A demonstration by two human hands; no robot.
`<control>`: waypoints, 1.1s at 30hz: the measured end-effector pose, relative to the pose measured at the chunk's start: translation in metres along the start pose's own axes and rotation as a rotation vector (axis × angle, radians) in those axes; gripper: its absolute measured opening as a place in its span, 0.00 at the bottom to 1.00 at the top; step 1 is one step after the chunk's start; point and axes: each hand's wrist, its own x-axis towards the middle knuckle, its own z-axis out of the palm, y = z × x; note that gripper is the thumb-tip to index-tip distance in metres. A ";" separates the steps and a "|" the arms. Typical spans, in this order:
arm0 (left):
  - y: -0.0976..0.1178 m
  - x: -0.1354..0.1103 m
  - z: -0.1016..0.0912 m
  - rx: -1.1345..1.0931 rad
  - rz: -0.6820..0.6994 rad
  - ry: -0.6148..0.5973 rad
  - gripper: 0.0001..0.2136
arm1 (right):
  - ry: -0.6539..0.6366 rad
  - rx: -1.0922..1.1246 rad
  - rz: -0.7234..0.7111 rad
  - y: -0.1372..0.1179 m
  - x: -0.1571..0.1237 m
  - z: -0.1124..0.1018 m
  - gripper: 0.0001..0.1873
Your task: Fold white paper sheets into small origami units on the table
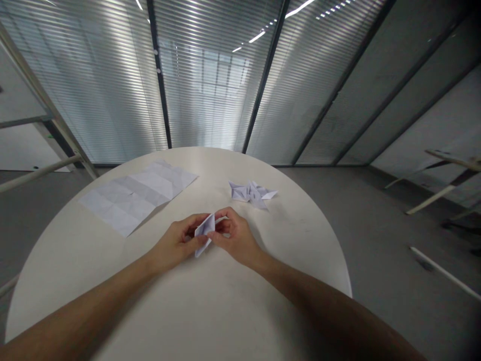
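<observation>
Between my two hands, just above the middle of the round table, is a small piece of folded white paper (205, 229) with slanted edges and a pocket-like hollow. My left hand (179, 240) pinches its left side, thumb in front and fingers behind. On the right side, my right hand (235, 234) grips the paper's edge between thumb and index finger. Beyond my right hand lies a folded paper shape (251, 193) with several pointed flaps. To the far left a large creased sheet of paper (139, 195) is spread out, its right edge slightly raised.
The white round table (210, 311) spans the view under my forearms. Behind it stands a glass wall with blinds (210, 90). A metal frame (48, 160) is at the left, and parts of another table (451, 160) are at the right.
</observation>
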 end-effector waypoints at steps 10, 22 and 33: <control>-0.006 0.003 -0.009 0.667 0.297 0.004 0.15 | -0.005 -0.489 -0.205 0.006 0.003 -0.010 0.12; -0.019 0.001 -0.016 0.930 0.425 -0.085 0.11 | -0.329 -0.885 -0.443 0.008 0.006 -0.039 0.12; -0.013 0.002 -0.016 0.854 0.331 -0.090 0.08 | -0.380 -0.992 -0.363 0.005 0.011 -0.040 0.09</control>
